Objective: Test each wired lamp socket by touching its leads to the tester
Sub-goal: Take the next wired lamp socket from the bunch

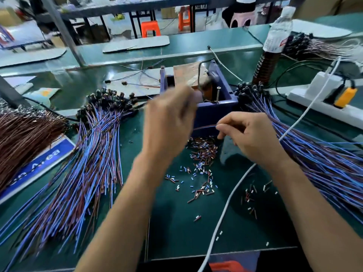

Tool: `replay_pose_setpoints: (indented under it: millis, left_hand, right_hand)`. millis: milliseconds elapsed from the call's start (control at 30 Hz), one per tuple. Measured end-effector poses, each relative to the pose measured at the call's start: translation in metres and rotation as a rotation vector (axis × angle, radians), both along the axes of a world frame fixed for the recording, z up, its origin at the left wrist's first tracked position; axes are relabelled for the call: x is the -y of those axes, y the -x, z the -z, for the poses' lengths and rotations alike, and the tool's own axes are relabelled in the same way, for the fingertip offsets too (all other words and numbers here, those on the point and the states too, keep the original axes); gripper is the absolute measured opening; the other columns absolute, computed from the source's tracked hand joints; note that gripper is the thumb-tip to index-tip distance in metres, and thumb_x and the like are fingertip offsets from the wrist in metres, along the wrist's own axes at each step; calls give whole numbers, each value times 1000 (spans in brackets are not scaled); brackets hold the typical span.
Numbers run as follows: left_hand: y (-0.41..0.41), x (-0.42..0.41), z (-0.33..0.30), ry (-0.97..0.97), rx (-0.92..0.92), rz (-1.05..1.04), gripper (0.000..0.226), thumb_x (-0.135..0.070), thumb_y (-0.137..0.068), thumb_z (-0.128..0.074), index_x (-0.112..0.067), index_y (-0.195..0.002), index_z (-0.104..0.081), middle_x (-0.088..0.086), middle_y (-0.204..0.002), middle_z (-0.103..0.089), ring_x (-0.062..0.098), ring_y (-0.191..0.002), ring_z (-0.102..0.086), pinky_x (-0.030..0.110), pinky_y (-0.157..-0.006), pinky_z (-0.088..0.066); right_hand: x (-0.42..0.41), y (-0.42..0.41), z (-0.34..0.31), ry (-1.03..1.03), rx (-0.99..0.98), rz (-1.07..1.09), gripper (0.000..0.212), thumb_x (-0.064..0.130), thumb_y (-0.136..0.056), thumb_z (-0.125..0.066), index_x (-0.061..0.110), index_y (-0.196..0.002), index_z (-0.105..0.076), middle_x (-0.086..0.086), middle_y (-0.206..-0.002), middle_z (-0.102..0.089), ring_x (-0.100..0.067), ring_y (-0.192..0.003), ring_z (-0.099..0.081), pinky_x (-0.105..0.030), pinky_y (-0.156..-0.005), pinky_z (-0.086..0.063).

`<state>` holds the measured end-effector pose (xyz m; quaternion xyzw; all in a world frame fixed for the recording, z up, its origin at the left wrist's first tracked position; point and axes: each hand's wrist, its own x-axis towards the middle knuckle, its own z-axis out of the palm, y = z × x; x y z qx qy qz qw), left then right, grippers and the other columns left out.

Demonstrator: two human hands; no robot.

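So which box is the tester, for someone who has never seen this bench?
Find the green bench mat, then the two fans of blue and brown wires. Between them, just beyond both hands, stands a dark blue open-topped plastic box, the only one with upright screws.

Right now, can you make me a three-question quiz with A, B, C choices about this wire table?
1. Where does the blue box sit?
A. between the two wire bundles
B. on the orange stool
C. under the bottle

2. What colour is the table mat?
A. yellow
B. dark green
C. white

3. What is the right hand doing?
A. lying flat on the mat
B. holding the bottle
C. pinching thin wire leads

Answers:
1 A, the left bundle and the right bundle flank it.
2 B, green shows under the cut wire bits.
3 C, its fingertips pinch the leads in front of the box; the left hand is too blurred to judge its grip.
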<state>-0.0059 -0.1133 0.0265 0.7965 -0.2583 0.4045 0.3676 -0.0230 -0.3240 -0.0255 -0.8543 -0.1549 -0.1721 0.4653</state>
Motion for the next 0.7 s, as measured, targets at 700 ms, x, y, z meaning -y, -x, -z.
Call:
replay_pose_setpoints:
  millis: [700]
  left_hand:
    - [-14, -1, 62, -173, -285, 273, 9, -20, -96, -73, -18, -87, -73, -10, -71, -68, 8, -67, -65, 35, -63, -51]
  right_hand:
    - [-7, 2, 27, -342, -154, -61, 13, 10, -97, -72, 19, -90, -77, -3, -79, -79, -6, -48, -55, -19, -51, -48]
